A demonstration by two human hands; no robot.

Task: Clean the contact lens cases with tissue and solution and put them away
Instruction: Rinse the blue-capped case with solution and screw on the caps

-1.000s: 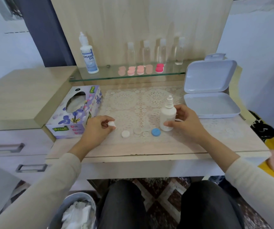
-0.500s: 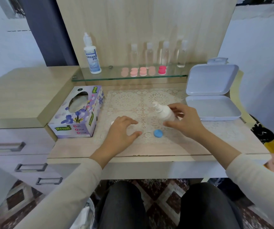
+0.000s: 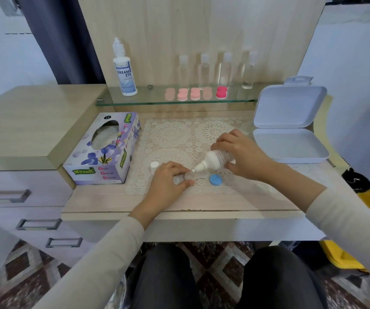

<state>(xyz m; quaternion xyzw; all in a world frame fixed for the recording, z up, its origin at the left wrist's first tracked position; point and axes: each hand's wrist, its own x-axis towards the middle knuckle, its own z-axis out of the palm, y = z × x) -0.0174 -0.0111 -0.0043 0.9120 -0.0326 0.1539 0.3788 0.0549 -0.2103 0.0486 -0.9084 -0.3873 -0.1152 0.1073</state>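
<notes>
My right hand (image 3: pixel 241 152) grips a small white solution bottle (image 3: pixel 214 160), tipped left and down with its nozzle over a clear contact lens case (image 3: pixel 189 176). My left hand (image 3: pixel 169 182) pinches that clear case on the lace mat, partly hiding it. A blue lid (image 3: pixel 215 179) lies just right of the case. A small white cap (image 3: pixel 154 165) stands left of my left hand. Several pink lens cases (image 3: pixel 195 93) sit on the glass shelf.
A tissue box (image 3: pixel 105 150) stands at the left of the mat. An open white plastic box (image 3: pixel 290 139) sits at the right. A large solution bottle (image 3: pixel 124 70) and several clear bottles (image 3: pixel 225 68) stand on the glass shelf (image 3: pixel 148 101). Drawers are at the left.
My right hand lifted the small bottle from standing and tipped its nozzle down over the case. My left hand moved right from the white cap and took hold of the clear case.
</notes>
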